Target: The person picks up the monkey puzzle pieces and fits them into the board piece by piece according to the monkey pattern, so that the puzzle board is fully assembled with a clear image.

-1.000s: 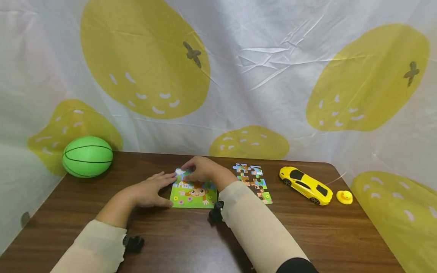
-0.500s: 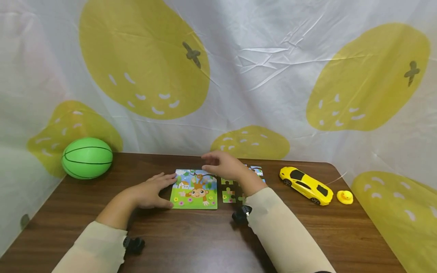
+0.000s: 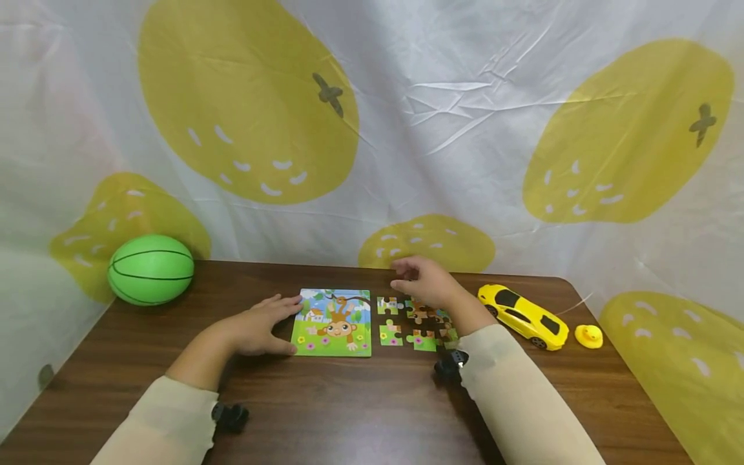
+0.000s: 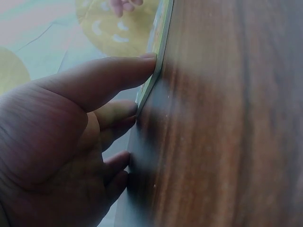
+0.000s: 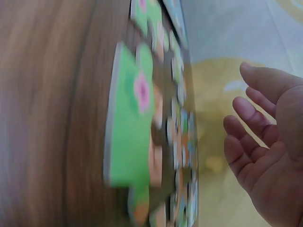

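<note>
A square puzzle board (image 3: 334,332) with a monkey picture lies flat on the wooden table. My left hand (image 3: 252,329) rests at its left side, thumb and fingers spread. In the left wrist view the thumb (image 4: 123,73) touches the board's edge (image 4: 163,42). Just right of the board lie several loose jigsaw pieces (image 3: 423,340) in loose rows. Above their back rows hovers my right hand (image 3: 430,283), fingers loosely bent and holding nothing. The right wrist view shows that hand (image 5: 274,137) apart from the pieces; a green piece with a pink flower (image 5: 125,127) is closest to the camera.
A green ball (image 3: 151,270) sits at the table's back left corner. To the right of the pieces stand a yellow toy car (image 3: 523,316) and a small yellow duck (image 3: 589,336). A lemon-print cloth (image 3: 383,129) hangs behind the table (image 3: 325,413).
My right hand has left the board's top and moved right, over the loose pieces. The monkey picture has come fully into sight. The left hand has stayed at the board's side.
</note>
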{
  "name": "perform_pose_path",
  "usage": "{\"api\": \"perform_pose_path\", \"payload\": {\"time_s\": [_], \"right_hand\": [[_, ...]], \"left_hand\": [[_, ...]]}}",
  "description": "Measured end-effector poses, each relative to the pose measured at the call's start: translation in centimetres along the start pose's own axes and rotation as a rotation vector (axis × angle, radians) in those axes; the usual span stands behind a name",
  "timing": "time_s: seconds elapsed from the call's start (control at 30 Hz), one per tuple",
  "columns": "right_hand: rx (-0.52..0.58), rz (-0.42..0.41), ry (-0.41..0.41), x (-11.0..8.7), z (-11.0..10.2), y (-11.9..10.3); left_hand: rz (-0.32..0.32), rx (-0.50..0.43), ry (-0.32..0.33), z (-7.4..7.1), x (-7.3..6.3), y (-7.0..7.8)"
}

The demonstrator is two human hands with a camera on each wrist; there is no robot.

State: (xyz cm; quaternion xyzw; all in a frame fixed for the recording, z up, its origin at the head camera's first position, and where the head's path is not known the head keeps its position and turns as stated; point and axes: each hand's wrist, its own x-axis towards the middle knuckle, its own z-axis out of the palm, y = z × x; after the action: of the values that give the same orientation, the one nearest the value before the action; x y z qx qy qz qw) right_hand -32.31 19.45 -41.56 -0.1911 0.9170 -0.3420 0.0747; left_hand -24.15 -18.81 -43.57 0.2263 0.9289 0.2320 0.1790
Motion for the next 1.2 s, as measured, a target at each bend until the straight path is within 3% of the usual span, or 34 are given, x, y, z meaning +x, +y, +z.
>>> {"api": "perform_pose_path", "payload": {"time_s": [0.2,0.43,0.63,0.87,1.2], "right_hand": [[-0.012,0.013,0.021,0.3,-1.0,1.8],[-0.017,0.044,-0.017,0.9,-1.6,3.2],[-0.03,0.095,-0.052,1.3,-2.0,3.7],[-0.119,0.1,-0.102,1.8,-1.8,4.1],[-0.124,0.122,-0.12,2.2,-1.9,3.7]], "left_hand": [[-0.001,-0.001,0.001,-0.1,-0.1,-0.1],[0.001,-0.007,0.0,-0.2,-0.2,-0.2],[-0.001,-0.005,0.0,-0.2,-0.2,-0.2],[-0.011,-0.015,-0.005,-0.1,-0.2,-0.3],[-0.016,-0.014,-0.005,-0.1,-0.1,-0.3]]}}
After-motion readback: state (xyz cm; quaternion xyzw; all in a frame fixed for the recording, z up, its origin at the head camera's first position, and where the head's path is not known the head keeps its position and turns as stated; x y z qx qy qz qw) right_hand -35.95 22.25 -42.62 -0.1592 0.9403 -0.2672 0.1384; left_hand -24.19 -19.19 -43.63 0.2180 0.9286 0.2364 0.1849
